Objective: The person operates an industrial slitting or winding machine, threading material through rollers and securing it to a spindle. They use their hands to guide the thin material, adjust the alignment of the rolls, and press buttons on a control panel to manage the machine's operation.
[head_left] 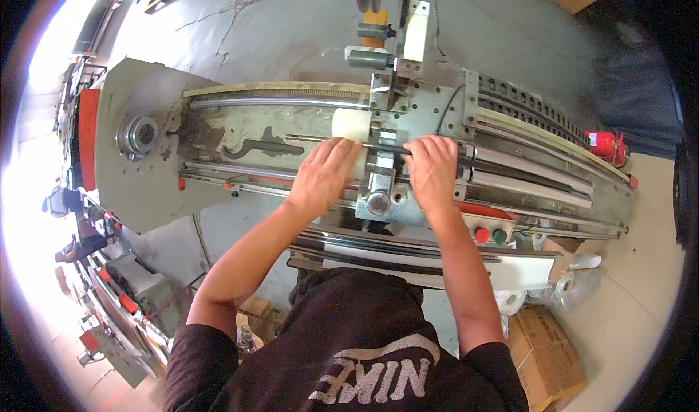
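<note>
A long dark rod with a thinner brownish left end lies across a machine carriage. My right hand is closed around its right part. To the left, my left hand has its fingers together and bent, their tips at the rod over a cream-coloured cylinder; its thumb is hidden. Under the rod, between my hands, sits a bright metal block. A round metal knob stands below it. Left of my left hand, a dark hook-shaped wrench rests on the machine bed.
Steel guide rails run along the bed, with a round fitting at the left end. Red and green buttons are at the front right. A fire extinguisher stands far right; a cardboard box is lower right.
</note>
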{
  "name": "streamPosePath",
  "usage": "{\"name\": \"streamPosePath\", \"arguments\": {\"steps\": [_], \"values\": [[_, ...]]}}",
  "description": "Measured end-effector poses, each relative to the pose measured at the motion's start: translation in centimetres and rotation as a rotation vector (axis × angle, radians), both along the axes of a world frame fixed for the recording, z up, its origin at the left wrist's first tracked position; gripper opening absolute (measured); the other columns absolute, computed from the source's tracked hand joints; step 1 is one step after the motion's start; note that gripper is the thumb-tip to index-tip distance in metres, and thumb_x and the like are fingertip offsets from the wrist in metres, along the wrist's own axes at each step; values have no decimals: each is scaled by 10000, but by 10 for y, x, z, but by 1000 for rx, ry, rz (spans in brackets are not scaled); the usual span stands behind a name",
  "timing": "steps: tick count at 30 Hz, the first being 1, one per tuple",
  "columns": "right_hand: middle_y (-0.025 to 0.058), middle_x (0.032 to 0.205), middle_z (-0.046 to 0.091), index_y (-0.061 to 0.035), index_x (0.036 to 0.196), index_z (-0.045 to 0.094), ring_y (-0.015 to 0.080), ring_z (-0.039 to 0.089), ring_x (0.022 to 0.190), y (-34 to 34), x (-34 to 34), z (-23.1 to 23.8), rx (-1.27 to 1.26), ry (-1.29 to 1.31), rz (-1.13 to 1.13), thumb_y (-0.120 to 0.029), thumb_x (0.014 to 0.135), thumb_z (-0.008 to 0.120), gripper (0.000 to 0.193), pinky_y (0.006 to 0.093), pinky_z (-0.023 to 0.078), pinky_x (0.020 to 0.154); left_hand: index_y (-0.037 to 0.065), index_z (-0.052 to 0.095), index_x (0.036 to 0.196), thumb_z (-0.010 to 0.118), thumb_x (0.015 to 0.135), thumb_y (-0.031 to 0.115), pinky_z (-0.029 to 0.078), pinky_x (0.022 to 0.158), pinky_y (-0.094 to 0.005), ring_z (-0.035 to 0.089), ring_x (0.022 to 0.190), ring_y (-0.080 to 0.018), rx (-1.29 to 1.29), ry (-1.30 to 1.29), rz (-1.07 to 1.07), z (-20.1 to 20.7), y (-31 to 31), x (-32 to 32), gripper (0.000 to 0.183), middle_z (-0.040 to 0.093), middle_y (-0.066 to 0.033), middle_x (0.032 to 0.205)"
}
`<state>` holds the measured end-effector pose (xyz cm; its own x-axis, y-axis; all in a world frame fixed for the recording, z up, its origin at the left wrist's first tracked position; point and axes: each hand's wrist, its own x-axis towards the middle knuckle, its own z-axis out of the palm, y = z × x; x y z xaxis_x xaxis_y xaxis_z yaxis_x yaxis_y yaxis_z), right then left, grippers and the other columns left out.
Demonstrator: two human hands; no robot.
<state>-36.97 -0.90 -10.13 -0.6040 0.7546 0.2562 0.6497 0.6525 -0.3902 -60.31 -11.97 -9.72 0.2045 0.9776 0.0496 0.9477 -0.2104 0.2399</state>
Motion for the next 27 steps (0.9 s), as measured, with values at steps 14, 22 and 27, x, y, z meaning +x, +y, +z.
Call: {"name": "streamPosePath", "arguments": {"steps": [14, 22, 27], "values": [[211, 1642, 403, -34, 1615, 364, 371, 324, 1556, -159, 233, -8, 109, -299, -736, -245, 946, 680, 770, 612, 161, 1257, 34, 505, 1510, 814, 796, 174, 467, 1133, -407, 516, 1366, -282, 74, -62, 36, -4, -9, 6, 790, 552, -98, 1469], [122, 1537, 547, -88, 1519, 513, 301, 468, 1468, -140, 200, 19, -61, -313, -603, -293, 942, 709, 643, 658, 150, 1250, 35, 492, 1516, 802, 809, 165, 458, 1146, -415, 506, 1388, -293, 86, -54, 49, -8, -10, 7, 783, 551, -116, 1487], [116, 1390, 659, -80, 1391, 639, 304, 569, 1364, -155, 128, 17, -152, -100, -256, -226, 929, 733, 493, 570, 239, 1253, 45, 491, 1522, 786, 825, 163, 452, 1155, -417, 508, 1394, -303, 87, -79, 91, -10, -15, 9, 766, 554, -116, 1487]]}}
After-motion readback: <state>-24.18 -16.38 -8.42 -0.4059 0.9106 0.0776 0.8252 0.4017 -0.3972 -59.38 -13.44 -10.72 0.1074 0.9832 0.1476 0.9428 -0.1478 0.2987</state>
